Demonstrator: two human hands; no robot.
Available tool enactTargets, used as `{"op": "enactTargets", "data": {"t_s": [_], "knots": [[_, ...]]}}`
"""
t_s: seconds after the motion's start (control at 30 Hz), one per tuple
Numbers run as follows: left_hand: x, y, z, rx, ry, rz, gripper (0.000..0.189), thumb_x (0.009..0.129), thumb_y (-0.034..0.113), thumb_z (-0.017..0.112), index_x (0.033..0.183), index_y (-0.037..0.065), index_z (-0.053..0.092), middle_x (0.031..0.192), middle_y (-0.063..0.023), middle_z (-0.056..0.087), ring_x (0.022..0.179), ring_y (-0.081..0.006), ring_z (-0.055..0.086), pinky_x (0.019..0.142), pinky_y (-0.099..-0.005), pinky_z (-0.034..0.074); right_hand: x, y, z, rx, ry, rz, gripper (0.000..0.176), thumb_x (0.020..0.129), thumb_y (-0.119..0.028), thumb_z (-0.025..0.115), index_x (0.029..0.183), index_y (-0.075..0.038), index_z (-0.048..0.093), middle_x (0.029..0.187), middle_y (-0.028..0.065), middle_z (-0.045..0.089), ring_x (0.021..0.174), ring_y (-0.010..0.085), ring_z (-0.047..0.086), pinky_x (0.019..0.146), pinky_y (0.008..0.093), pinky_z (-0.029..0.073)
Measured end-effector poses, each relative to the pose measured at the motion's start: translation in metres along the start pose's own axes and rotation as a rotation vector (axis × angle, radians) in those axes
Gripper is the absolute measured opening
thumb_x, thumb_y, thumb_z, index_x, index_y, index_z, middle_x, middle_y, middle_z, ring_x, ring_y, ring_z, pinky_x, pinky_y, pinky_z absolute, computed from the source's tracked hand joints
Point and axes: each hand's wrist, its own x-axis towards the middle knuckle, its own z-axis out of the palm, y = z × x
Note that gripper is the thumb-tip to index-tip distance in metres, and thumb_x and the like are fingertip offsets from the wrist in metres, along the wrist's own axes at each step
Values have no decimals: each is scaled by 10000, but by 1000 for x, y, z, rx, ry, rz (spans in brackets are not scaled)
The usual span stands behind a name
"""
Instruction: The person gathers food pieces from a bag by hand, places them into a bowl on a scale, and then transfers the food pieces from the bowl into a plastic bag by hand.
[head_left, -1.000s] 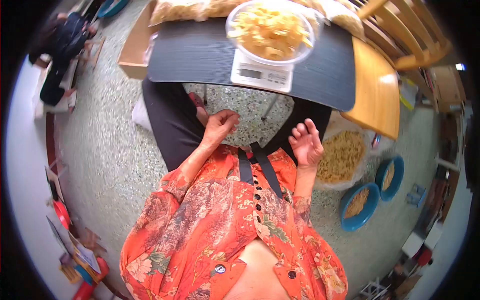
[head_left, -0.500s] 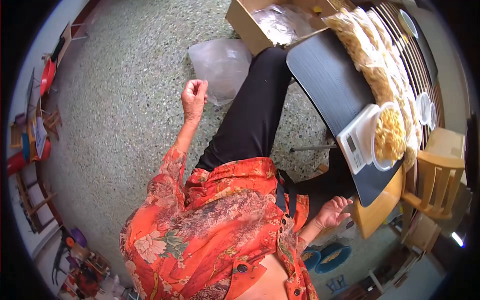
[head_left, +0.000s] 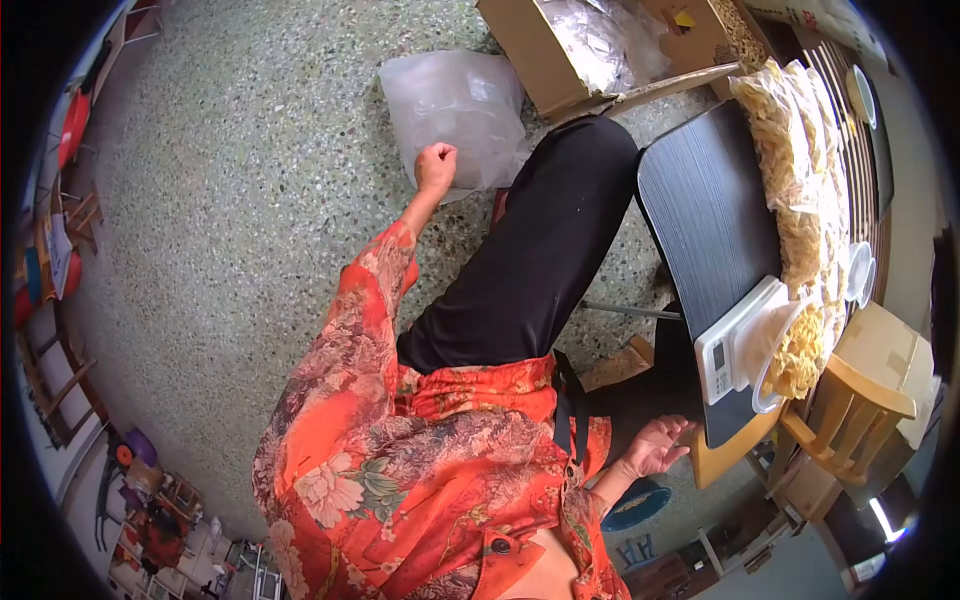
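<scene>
My left hand point(head_left: 435, 167) is closed, its fingers curled together in front of a stack of clear plastic bags point(head_left: 455, 105). Whether anything is pinched in it cannot be made out. My right hand point(head_left: 657, 446) is open beside the table's near corner, palm turned up and fingers loosely apart, holding nothing. On the dark folding table point(head_left: 700, 190) sits a white digital scale point(head_left: 735, 340). A clear bowl point(head_left: 768, 385) of yellowish, curly food pieces point(head_left: 797, 355) rests on the scale. Filled plastic bags point(head_left: 800, 170) of similar pieces lie along the table's far side.
A cardboard box point(head_left: 535, 55) holding crumpled clear plastic stands beyond my knee. Past the table are a wooden chair point(head_left: 850, 420) and another carton point(head_left: 885, 350). A blue basin point(head_left: 640, 508) is on the speckled floor point(head_left: 240, 220) behind my right hand. Furniture lines the left wall.
My left hand has moved up and right in view, over the plastic bags, still closed. My right hand stays open near the table corner. The view has shifted, and my knee appears farther right.
</scene>
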Motion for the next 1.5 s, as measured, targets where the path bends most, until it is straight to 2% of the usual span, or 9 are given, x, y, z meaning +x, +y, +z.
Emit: {"op": "enactTargets", "data": {"t_s": [0.17,0.23,0.37,0.47,0.6,0.8,0.97,1.17,1.5], "knots": [[40,13,21,234,162,97,401,859,269,707,1215,93,651,1074,-180,656,1002,-363,648,864,-472,533,-8,-5,1,-59,0,34,480,983,-233,663,1396,-31,525,1279,111,533,1109,222,530,965,372,454],[53,32,25,406,109,-137,624,849,257,716,1427,175,499,1290,-196,510,1098,-383,604,917,-477,518,-7,-6,0,-63,20,34,481,991,-237,649,1408,-31,525,1321,109,532,1156,222,527,985,372,453],[62,48,24,289,94,-92,751,862,282,701,1537,191,384,1420,-232,415,1206,-436,525,1016,-482,467,-12,-12,9,-137,45,54,475,999,-247,635,1406,-27,525,1339,105,535,1188,222,524,987,372,454],[96,22,38,417,243,211,768,858,310,701,1551,247,375,1439,-234,401,1232,-442,515,1036,-490,457,-13,-8,11,-171,66,48,474,1005,-256,623,1407,-24,524,1338,101,539,1192,225,526,994,376,453],[97,41,28,547,213,146,660,849,351,718,1467,267,502,1426,-178,472,1293,-355,506,979,-422,531,-18,-8,19,-117,108,36,462,1008,-246,617,1404,-25,528,1345,98,537,1209,223,530,1003,382,453],[116,41,23,839,-214,-32,358,868,425,718,1109,164,761,1111,-162,725,1079,-342,687,928,-434,556,-19,-5,29,-114,121,41,438,1017,-244,606,1396,-34,538,1353,87,538,1221,215,533,1005,380,455],[117,11,31,921,-143,137,200,846,299,711,953,151,792,1044,-123,751,985,-320,723,819,-440,582,-16,-4,25,-152,145,48,421,1023,-248,598,1391,-48,548,1334,83,550,1212,209,537,1000,377,457],[95,35,16,685,-55,96,136,831,179,696,924,159,793,947,-124,756,921,-329,725,785,-445,573,-18,-5,26,-119,152,52,398,1030,-233,586,1380,-48,555,1320,88,553,1195,211,542,994,369,461],[13,55,-24,406,147,343,111,816,205,749,809,114,687,937,-71,655,900,-316,660,769,-453,531,-15,-12,13,-79,132,67,396,1029,-224,586,1379,-40,568,1361,95,548,1220,213,532,997,379,448]]}}
